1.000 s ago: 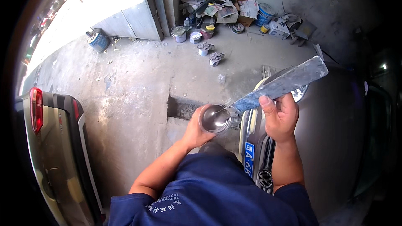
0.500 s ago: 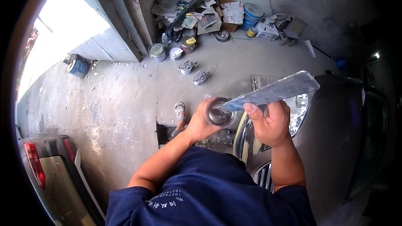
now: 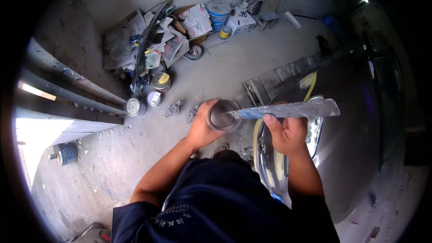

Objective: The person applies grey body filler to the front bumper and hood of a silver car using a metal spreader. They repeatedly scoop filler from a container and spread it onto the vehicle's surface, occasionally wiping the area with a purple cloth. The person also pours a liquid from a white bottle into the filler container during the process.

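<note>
1. Small round metal can (image 3: 222, 115): held chest-high in front of the torso, over the concrete floor (image 3: 112, 162), just beside the silver-grey car front (image 3: 346, 153).
2. Left hand (image 3: 203, 125): curled around the can's side wall, fingers wrapped under the rim; open top facing up.
3. Long flat metal mixing blade, smeared grey with blue traces (image 3: 288, 109): tip resting at the can's mouth, remainder extending out to the right, roughly level.
4. Right hand (image 3: 284, 131): closed around the blade near mid-length, thumb pressed on its near face, fingers folded beneath.
5. Handling judgement, can: rigid wall, light to moderate weight depending on fill, which cannot be told from here. Probably slick where smeared. Best gripped around the side wall below the rim, kept upright to avoid spillage.
6. Handling judgement, blade: stiff, thin, light; coated surface likely tacky or slippery. Best gripped on the cleaner middle or outer section, well back from the loaded tip.
7. Surroundings: several other paint tins (image 3: 133, 106) and a heap of cardboard and paper scraps (image 3: 171, 31) on the floor, well apart from both hands.
</note>
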`<state>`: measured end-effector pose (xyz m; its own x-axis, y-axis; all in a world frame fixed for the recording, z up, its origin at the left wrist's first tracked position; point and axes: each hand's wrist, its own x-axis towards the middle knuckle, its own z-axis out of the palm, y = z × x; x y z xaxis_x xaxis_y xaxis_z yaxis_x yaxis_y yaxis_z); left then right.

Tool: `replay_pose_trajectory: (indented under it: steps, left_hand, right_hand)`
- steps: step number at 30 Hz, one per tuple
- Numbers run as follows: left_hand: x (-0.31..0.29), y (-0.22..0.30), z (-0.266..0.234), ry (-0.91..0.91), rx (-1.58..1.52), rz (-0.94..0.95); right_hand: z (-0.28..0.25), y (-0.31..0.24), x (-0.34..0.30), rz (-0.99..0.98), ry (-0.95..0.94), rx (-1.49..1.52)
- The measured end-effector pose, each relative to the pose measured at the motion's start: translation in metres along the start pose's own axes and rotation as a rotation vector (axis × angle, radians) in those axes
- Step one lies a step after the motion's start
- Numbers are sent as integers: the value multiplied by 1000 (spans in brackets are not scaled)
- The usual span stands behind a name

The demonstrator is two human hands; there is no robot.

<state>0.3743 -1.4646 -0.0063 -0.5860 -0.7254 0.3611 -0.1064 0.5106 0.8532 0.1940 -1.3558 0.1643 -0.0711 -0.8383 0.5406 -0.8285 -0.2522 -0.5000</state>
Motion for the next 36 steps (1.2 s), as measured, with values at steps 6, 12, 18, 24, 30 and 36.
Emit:
replay_pose_trajectory:
  steps: [6, 12, 18, 24, 30, 36]
  left_hand:
    - [83, -13, 21, -134, -55, 14]
    - [160, -36, 74, -174, -111, -45]
    - [240, -45, 131, -233, -143, -81]
    - [308, -56, 178, -298, -197, -46]
    - [387, -66, 199, -445, -183, -63]
    - [476, -111, 226, -547, -179, 171]
  right_hand:
    - [-14, 52, 65, -33, 67, 60]
    - [-22, 128, 72, 22, 194, -166]
    - [-66, 198, 136, -98, 281, -107]
    - [-84, 266, 144, 124, 250, -155]
    - [-81, 303, 184, 293, 491, -141]
    - [-69, 351, 220, 389, 412, -435]
